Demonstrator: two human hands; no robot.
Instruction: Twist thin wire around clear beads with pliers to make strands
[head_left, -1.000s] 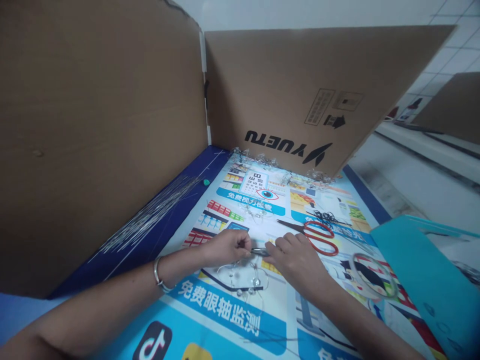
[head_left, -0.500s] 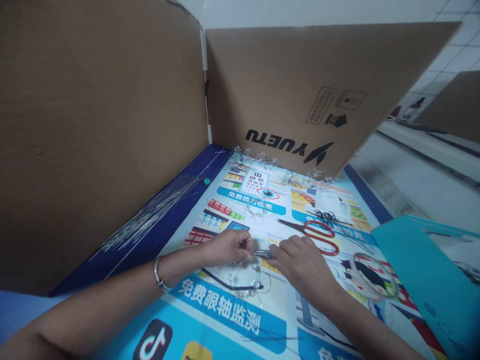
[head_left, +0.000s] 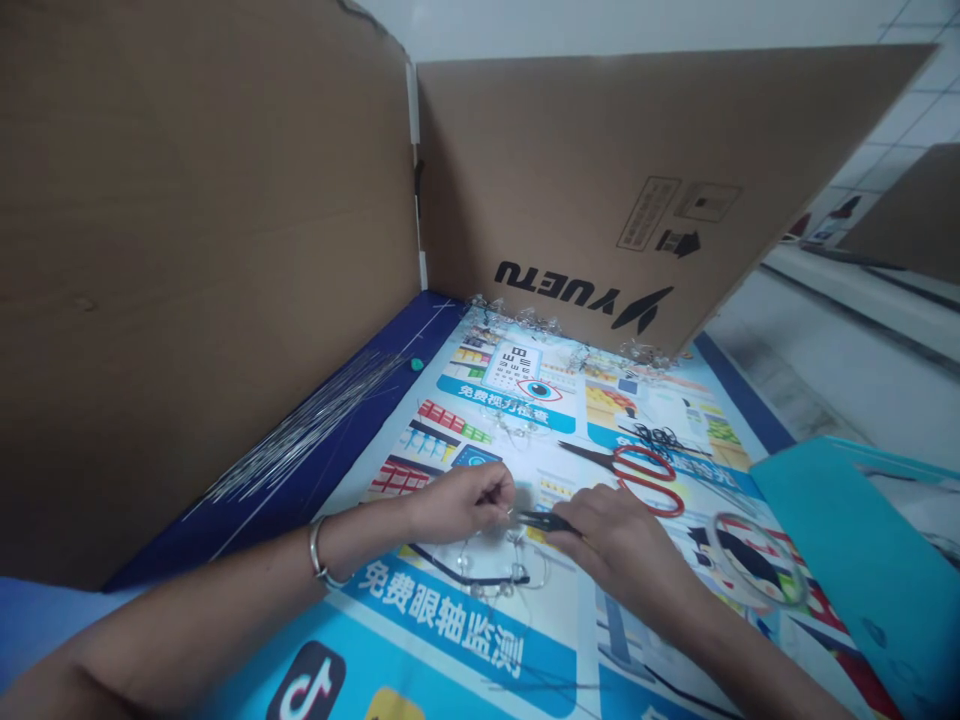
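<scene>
Cardboard walls (head_left: pixel 187 250) stand at back and left, with a printed poster (head_left: pixel 450 640) as the work surface. Thin rods (head_left: pixel 300 435) lie by the left wall, red scissors (head_left: pixel 637 468) just beyond the right hand (head_left: pixel 622 545). It's wrapped around the pliers (head_left: pixel 544 520). Left hand (head_left: pixel 457 500) pinches the beaded wire (head_left: pixel 495 565) mid-poster.

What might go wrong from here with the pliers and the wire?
1. The left hand pinches the beaded wire piece right at the tip of the pliers in the right hand; a slip may nip fingertips.
2. The red scissors lie just beyond the right hand and might get knocked.
</scene>
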